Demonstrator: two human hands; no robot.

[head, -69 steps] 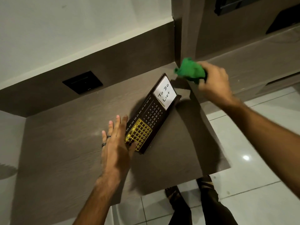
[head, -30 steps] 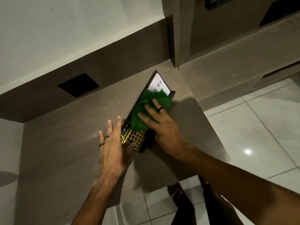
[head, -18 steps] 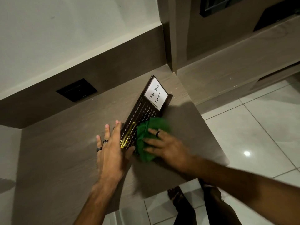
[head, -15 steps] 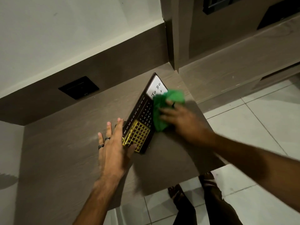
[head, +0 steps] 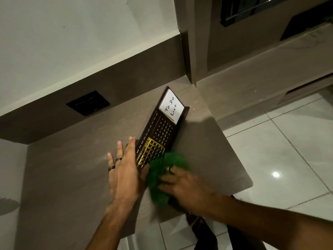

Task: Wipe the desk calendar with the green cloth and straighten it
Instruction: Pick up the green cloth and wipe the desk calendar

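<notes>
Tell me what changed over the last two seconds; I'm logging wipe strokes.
The right hand brought the green cloth down onto the desk calendar, swept along its face, and now sits at the near end. The left hand stayed braced against the calendar's edge.

Bare forearms; left grip (head: 124, 175) two dark rings; right grip (head: 187, 188) one

White card at the far end of the dark brown desk calendar (head: 163, 124): handwritten "To Do List"
Calendar's left edge strip: month names, "MAR APR MAY JUN JUL AUG SEP OCT NOV DEC" readable
Calendar's middle panel: date numbers in a grid, 2 up to 31
</notes>
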